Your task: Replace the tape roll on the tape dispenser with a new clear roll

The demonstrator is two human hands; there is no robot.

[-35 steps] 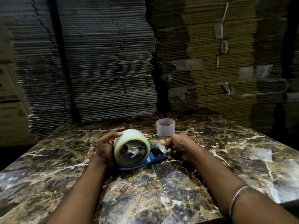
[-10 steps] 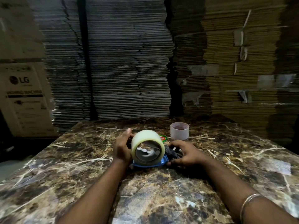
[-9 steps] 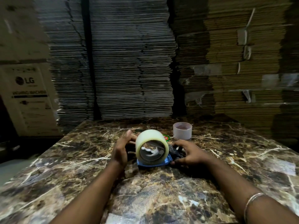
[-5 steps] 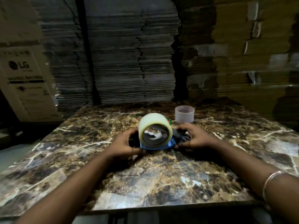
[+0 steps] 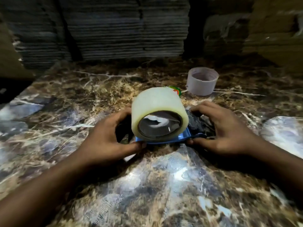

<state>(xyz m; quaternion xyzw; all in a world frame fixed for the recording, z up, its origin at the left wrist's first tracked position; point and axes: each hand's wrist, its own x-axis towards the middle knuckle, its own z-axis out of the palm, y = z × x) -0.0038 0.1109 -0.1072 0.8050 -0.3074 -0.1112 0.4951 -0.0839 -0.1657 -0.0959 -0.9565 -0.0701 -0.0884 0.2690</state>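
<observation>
- Left hand (image 5: pixel 106 138): fingers curled, gripping the dispenser's (image 5: pixel 165 141) blue left end.
- Right hand (image 5: pixel 223 130): curled around its dark right end.
- Clear tape roll (image 5: pixel 157 104): frame centre, seated on dispenser.
- Empty core (image 5: pixel 202 81): upper right, on table (image 5: pixel 164 185).

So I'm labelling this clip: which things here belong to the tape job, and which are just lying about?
Part of the job:
- clear tape roll
- blue tape dispenser
- left hand, right hand, both holding the dispenser
- empty tape core

Lying about:
- marble table
- stacked cardboard
</observation>
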